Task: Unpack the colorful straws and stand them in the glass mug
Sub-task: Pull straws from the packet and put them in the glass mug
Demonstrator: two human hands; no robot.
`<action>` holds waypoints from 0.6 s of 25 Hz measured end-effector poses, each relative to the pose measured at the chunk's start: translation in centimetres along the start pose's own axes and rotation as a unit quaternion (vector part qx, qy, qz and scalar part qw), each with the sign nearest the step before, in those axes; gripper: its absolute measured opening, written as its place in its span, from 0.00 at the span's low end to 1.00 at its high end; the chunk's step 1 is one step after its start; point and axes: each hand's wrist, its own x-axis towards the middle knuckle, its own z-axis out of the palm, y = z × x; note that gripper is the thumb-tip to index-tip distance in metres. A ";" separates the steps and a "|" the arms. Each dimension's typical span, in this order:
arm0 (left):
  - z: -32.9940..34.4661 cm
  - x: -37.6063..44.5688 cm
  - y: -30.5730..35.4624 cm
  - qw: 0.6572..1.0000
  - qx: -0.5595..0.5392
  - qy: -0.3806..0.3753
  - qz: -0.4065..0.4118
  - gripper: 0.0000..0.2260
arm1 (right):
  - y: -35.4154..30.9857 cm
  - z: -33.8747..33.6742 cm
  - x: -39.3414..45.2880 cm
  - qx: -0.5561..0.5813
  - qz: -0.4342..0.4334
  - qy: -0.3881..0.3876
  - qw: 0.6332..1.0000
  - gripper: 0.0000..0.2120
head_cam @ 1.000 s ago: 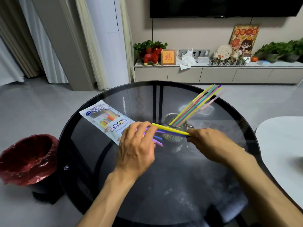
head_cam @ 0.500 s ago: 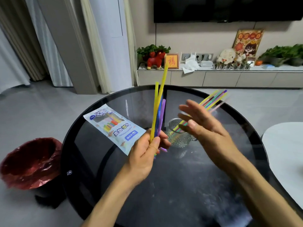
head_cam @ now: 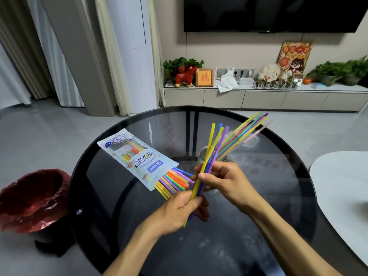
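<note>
Straw bundle (head_cam: 211,154) within both grips

Your round black glass table (head_cam: 123,226) carries the straw packet (head_cam: 135,158) toward its left edge and the glass mug (head_cam: 203,156) near centre.

hands (head_cam: 180,211) 2 | mug (head_cam: 203,156) 1 | straw packet (head_cam: 137,158) 1 | bin (head_cam: 29,200) 1

Soft even light, wide-angle edge distortion
</note>
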 end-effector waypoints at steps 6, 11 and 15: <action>-0.6 0.1 1.1 0.984 0.121 0.124 0.031 0.08 | -1.5 -1.6 1.0 0.079 -0.032 0.147 0.985 0.05; -2.0 -0.6 3.1 0.948 0.055 0.310 0.054 0.06 | -3.2 -7.3 3.0 0.178 -0.086 0.419 0.886 0.03; -2.0 -0.5 2.7 0.952 0.060 0.297 0.039 0.06 | -1.1 -6.9 4.5 0.080 -0.040 0.414 0.906 0.04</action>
